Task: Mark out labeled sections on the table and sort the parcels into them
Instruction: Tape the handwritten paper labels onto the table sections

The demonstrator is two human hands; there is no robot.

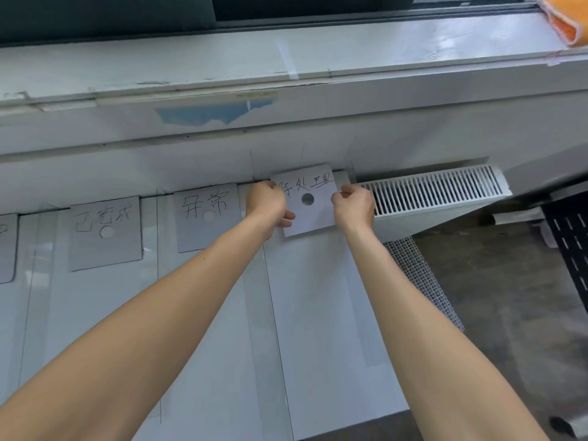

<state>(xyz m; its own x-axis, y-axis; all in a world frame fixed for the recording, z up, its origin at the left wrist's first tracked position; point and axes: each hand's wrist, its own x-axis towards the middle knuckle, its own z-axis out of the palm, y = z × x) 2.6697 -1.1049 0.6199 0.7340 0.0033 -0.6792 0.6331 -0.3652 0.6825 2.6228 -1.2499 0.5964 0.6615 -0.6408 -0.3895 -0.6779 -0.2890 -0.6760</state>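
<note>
A white label card point(313, 214) with black handwritten characters and a round hole stands tilted at the far end of the rightmost section of the white table point(318, 313). My left hand point(266, 205) pinches its left edge. At the right edge, my right hand point(353, 206) grips it with curled fingers. Two more grey label cards lie flat at the heads of the sections to the left, one point(206, 218) next to my left hand and one point(105, 232) further left. Thin pencil lines point(275, 313) divide the table into strips. No parcels are in view.
A white ledge and windowsill point(286, 90) run behind the table. A white radiator grille point(432, 192) sits right of the card. A mesh sheet point(423, 281) hangs off the table's right edge over the floor. A black perforated rack point(569, 243) stands far right, an orange cloth point(566, 20) on the sill.
</note>
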